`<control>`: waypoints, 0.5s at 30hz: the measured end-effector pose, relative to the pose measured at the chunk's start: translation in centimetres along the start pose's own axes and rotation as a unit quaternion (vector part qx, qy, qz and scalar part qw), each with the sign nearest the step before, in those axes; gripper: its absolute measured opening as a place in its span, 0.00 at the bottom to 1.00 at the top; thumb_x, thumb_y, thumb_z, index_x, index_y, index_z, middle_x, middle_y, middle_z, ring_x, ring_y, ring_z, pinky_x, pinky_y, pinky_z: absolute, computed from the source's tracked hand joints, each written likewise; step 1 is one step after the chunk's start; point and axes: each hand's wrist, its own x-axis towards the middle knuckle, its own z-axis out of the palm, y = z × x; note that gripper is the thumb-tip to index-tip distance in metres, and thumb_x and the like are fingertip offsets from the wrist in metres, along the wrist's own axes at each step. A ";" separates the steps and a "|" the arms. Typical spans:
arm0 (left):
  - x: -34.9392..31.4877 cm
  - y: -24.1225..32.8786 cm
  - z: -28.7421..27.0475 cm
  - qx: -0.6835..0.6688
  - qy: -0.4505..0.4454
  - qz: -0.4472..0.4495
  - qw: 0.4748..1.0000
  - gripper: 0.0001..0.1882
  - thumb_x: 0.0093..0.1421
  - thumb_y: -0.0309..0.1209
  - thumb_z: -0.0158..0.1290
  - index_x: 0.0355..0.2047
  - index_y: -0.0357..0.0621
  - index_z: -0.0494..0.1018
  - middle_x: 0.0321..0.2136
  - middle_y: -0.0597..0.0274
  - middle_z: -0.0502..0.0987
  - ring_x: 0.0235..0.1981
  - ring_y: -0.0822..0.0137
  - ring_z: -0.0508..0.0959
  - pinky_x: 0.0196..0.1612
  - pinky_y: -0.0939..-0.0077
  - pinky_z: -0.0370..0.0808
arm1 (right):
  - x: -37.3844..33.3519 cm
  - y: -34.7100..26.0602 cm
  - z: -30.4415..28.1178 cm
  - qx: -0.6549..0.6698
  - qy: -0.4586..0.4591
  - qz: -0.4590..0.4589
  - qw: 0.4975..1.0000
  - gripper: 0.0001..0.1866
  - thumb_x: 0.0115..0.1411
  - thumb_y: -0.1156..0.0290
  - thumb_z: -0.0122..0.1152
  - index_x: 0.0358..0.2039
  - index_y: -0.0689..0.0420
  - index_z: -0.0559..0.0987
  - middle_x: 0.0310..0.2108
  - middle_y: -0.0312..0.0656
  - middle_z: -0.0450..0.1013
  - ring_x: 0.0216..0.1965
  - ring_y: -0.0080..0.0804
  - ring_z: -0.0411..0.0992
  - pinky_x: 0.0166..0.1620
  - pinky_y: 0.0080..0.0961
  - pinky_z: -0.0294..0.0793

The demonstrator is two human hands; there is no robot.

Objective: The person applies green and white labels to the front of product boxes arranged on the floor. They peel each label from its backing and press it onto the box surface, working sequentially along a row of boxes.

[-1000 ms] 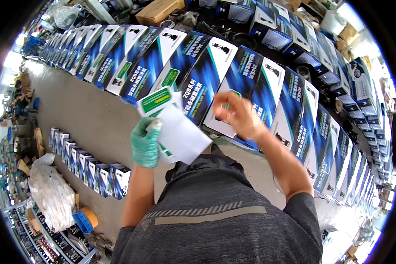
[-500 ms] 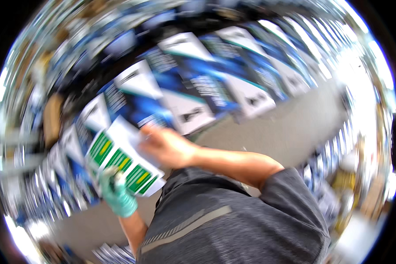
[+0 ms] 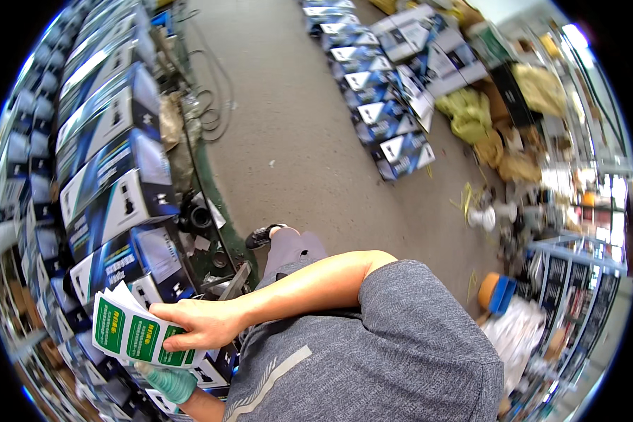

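Observation:
White leaflets [image 3: 123, 335] with green panels and yellow print are held in front of me at the lower left, their upper corners fanned apart. My left hand [image 3: 167, 380], in a light green glove, grips them at the lower edge; its fingers are partly hidden under the paper. My bare right hand [image 3: 202, 323] is closed over their right side, fingers lying across the green panels. Just beyond the leaflets stand blue, white and black printed boxes [image 3: 130, 264], the closest to both hands.
Rows of similar boxes run along my left. On the grey floor [image 3: 288, 126] ahead stands another box row [image 3: 390, 119]. Yellow sacks [image 3: 464, 112] and cartons lie to its right. A black cable [image 3: 214, 105] curls on the floor, and a white bag [image 3: 517, 330] sits at the right.
My view has swung round: the boxes that stretched across in front now stand at the left, with floor ahead. My right hand has gone from the leaflets' upper edge to across their printed face.

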 end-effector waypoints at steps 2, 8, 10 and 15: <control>-0.5 -1.3 -1.0 -0.077 -0.101 -0.107 0.986 0.41 0.66 0.49 0.59 0.69 0.34 0.61 0.59 0.47 0.73 0.57 0.53 0.76 0.59 0.56 0.76 | -2.4 -0.1 -0.5 -0.018 0.039 0.002 0.999 0.19 0.68 0.64 0.62 0.50 0.64 0.68 0.37 0.54 0.74 0.40 0.47 0.77 0.43 0.40 0.75; -2.4 -2.0 2.5 -0.119 -0.165 -0.112 0.973 0.30 0.70 0.45 0.58 0.62 0.35 0.68 0.52 0.51 0.79 0.47 0.58 0.82 0.51 0.64 0.82 | -7.0 -0.9 -1.3 -0.100 0.214 0.097 0.967 0.23 0.62 0.62 0.74 0.47 0.64 0.75 0.37 0.44 0.74 0.39 0.32 0.74 0.45 0.32 0.75; -2.8 -2.7 2.8 -0.133 -0.152 -0.112 0.973 0.29 0.71 0.45 0.57 0.62 0.36 0.69 0.52 0.51 0.79 0.47 0.59 0.83 0.50 0.66 0.82 | -7.5 -1.2 -1.5 -0.109 0.213 0.075 0.968 0.21 0.63 0.62 0.73 0.44 0.64 0.75 0.33 0.43 0.77 0.35 0.27 0.75 0.41 0.29 0.76; -4.1 -0.6 1.9 -0.146 -0.069 -0.054 0.985 0.25 0.71 0.38 0.57 0.62 0.35 0.68 0.49 0.53 0.80 0.44 0.62 0.84 0.45 0.70 0.84 | -5.1 -1.3 -0.2 -0.154 0.161 0.086 0.971 0.16 0.68 0.64 0.68 0.44 0.64 0.78 0.33 0.45 0.79 0.38 0.28 0.78 0.43 0.30 0.77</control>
